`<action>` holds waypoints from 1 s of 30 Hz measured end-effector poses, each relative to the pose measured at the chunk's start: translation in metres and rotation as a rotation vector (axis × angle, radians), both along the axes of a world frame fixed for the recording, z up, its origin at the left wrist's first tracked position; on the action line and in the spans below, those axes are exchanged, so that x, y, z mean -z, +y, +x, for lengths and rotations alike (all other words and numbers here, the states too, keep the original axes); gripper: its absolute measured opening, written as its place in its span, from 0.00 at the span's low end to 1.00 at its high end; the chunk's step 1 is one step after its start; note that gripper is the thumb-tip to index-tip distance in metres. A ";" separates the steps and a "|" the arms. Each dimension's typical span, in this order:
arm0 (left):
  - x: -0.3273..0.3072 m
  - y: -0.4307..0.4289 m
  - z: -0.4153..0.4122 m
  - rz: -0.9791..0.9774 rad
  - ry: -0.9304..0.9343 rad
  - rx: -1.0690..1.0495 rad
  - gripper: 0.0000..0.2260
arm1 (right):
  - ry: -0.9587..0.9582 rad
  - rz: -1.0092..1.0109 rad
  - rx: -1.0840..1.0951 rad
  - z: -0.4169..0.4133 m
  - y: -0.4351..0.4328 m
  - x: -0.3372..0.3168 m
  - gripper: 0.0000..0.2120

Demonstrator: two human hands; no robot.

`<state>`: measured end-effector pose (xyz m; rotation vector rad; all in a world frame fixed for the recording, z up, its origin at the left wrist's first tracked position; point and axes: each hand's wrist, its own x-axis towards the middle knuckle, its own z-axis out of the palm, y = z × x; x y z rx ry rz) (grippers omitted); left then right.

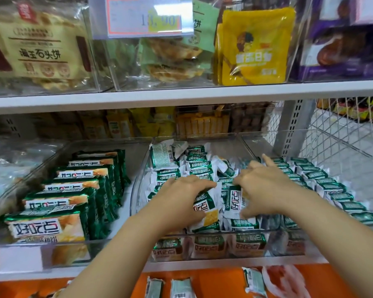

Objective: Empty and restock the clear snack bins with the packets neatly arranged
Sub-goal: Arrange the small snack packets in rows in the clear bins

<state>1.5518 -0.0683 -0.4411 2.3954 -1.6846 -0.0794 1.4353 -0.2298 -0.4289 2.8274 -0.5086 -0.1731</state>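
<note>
Both hands are inside the middle clear bin (pixel 136 196), on the heap of small green-white packets (pixel 199 166). The left hand (pixel 179 201) curls its fingers round a tilted packet (pixel 207 209). The right hand (pixel 267 188) pinches an upright packet (pixel 235 200) (its forefinger stays straight).

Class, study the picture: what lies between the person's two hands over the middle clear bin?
In the head view, loose green-and-white snack packets fill the gap between the left hand and right hand, piled inside the middle clear bin.
</note>
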 end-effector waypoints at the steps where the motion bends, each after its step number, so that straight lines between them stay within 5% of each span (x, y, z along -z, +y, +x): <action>1: 0.000 0.000 0.000 0.044 -0.008 -0.010 0.32 | -0.030 0.016 0.008 -0.002 -0.001 -0.001 0.30; 6: 0.002 0.001 0.004 0.119 -0.058 -0.068 0.31 | -0.365 0.109 0.006 -0.014 -0.006 -0.020 0.28; 10: 0.002 -0.003 0.001 0.063 -0.103 -0.071 0.27 | -0.565 0.422 0.033 -0.022 0.004 -0.039 0.33; 13: 0.002 -0.004 -0.001 0.053 -0.283 -0.041 0.22 | -0.416 0.557 -0.013 -0.021 0.019 -0.037 0.41; 15: 0.004 -0.004 0.000 0.036 -0.298 -0.039 0.22 | -0.311 0.577 -0.049 -0.017 0.024 -0.031 0.33; 23: -0.015 0.020 0.021 -0.095 0.311 -0.046 0.17 | -0.080 0.882 -0.031 -0.015 0.022 -0.018 0.17; 30: -0.031 0.032 0.027 0.022 0.260 -0.061 0.13 | -0.186 0.532 -0.113 0.002 0.035 0.013 0.17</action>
